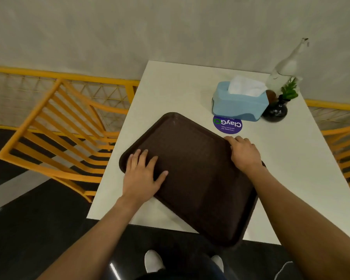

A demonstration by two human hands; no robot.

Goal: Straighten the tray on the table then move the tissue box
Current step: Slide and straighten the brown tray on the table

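A dark brown tray (192, 166) lies askew on the white table (170, 91), one corner hanging over the near edge. My left hand (143, 174) rests flat on the tray's left part, fingers spread. My right hand (245, 152) grips the tray's right far corner, fingers curled over the rim. A light blue tissue box (238, 104) with white tissue sticking out stands at the far right of the table, beyond the tray and apart from it.
A purple round sticker (227, 124) lies between tray and tissue box. A dark vase with a green plant (277, 110) and a clear glass bottle (285, 67) stand right of the box. Yellow chairs (55, 126) flank the table on both sides.
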